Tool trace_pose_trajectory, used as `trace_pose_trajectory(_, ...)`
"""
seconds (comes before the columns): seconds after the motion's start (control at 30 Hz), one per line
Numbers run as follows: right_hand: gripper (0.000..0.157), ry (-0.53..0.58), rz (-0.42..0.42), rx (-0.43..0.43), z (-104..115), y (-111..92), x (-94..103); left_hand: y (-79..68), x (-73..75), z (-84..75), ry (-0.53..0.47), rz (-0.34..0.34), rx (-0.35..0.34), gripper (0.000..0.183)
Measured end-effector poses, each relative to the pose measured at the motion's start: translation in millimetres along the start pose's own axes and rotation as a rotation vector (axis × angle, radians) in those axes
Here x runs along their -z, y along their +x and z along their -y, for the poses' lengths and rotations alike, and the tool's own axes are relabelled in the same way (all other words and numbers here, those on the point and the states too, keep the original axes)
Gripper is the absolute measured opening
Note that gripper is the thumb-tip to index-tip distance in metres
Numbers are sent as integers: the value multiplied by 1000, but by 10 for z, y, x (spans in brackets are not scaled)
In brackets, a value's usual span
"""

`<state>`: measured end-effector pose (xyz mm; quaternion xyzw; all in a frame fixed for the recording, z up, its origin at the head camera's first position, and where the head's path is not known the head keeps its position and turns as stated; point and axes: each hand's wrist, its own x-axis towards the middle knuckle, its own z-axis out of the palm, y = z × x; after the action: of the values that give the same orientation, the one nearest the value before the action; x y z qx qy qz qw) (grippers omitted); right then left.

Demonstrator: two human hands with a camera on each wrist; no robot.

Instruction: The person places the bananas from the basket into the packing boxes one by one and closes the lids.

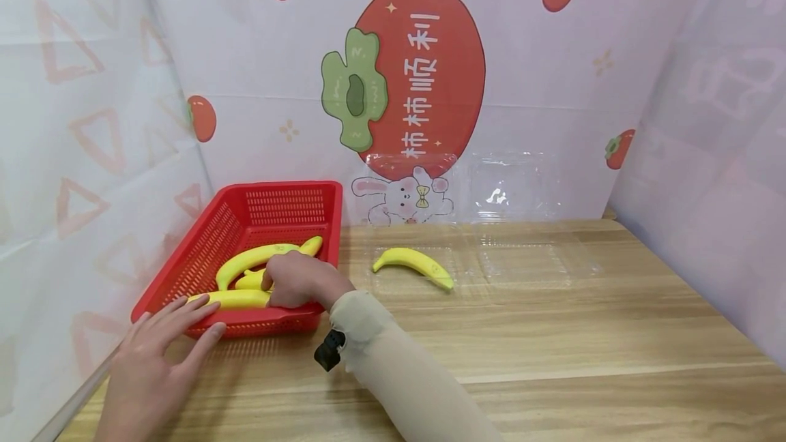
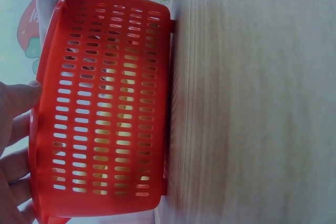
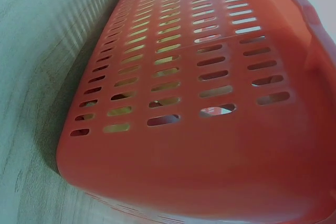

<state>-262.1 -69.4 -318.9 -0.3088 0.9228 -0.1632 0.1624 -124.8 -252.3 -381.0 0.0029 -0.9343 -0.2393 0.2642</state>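
A red perforated plastic basket (image 1: 336, 224) on the wooden table holds several yellow bananas (image 1: 254, 256). My right hand (image 1: 301, 282) reaches over the basket's right front corner, its fingers bent down among the bananas. Their tips are hidden, so I cannot tell if they grip one. Beside those fingers lies the front banana (image 1: 236, 299), along the near wall. My left hand (image 1: 156, 346) rests at the near left rim, fingers extended over the edge and thumb spread. In the left wrist view the thumb (image 2: 23, 97) touches the basket rim (image 2: 35, 129).
Right of the basket, a single banana (image 1: 417, 264) lies in a clear plastic box (image 1: 383, 282). The box has two trays side by side, with transparent lids (image 1: 514, 186) raised against the printed back cloth. Cloth walls (image 1: 700, 155) enclose the table on both sides.
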Motion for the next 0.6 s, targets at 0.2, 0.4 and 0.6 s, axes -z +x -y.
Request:
trace_pose_trajectory(0.2, 37, -11, -19, 16, -4, 20, -14, -3, -5, -5, -3, -8, -3, 51)
trace_pose_trajectory(0.4, 30, -35, -41, 41, -11, 39, -22, 0, 3, -6, -2, -8, -3, 52)
trace_pose_trajectory(0.6, 31, -68, -58, 54, -9, 64, -39, 6, 3, 2, -7, -3, -2, 52)
